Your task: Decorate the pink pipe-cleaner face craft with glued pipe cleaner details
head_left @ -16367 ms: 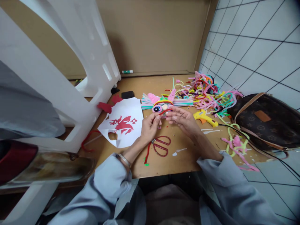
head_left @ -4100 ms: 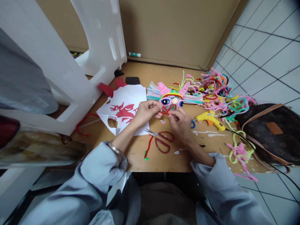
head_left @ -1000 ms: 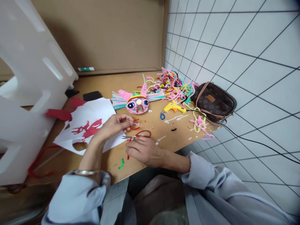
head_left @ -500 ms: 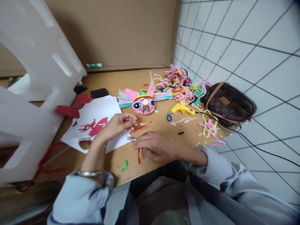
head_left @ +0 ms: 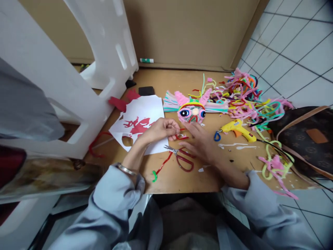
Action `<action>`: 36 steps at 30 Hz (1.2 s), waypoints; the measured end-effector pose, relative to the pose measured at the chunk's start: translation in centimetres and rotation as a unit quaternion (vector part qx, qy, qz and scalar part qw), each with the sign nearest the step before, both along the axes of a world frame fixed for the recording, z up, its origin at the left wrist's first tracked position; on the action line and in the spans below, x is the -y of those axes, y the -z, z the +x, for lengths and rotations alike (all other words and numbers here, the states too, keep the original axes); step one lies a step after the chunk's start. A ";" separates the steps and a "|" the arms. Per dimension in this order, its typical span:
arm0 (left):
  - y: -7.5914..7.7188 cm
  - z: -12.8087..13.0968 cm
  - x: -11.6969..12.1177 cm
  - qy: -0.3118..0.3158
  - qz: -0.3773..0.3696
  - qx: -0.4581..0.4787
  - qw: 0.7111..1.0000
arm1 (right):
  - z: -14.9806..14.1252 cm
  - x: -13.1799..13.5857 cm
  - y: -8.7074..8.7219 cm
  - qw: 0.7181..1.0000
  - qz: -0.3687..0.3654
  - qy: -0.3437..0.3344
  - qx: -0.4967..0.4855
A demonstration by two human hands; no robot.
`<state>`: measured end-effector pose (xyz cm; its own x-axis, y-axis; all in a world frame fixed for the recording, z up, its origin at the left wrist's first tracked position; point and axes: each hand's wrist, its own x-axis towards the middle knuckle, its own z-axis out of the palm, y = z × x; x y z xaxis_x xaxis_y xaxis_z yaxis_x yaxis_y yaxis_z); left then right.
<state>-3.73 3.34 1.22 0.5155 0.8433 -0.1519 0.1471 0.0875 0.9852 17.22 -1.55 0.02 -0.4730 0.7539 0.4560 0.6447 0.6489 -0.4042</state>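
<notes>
Between the fingertips of my left hand is a bent piece of red pipe cleaner, its ends pointing right. My right hand hovers just beside it, fingers apart and holding nothing I can see. Behind both hands lies a pink animal head with big blue eyes, pink horns and striped pipe-cleaner bundles at its sides. Red-handled scissors rest on the table below the hands, blades slightly apart. Near their tips lie a red pipe-cleaner strip and a short green piece.
White paper with red cut-out shapes lies left. A yellow glue gun with a blue loop at its nozzle sits right, near a brown handbag. A tangle of pipe cleaners fills the back right; a black phone-like slab is behind.
My right hand has moved off the scissors and red strip toward my left hand, its fingers opening. The left hand keeps the red pipe cleaner. The view has swung left.
</notes>
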 end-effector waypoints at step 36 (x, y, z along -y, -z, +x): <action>-0.2 0.5 0.5 0.017 -0.003 0.025 1.000 | -0.3 -1.0 0.6 0.902 -0.186 0.026 -0.389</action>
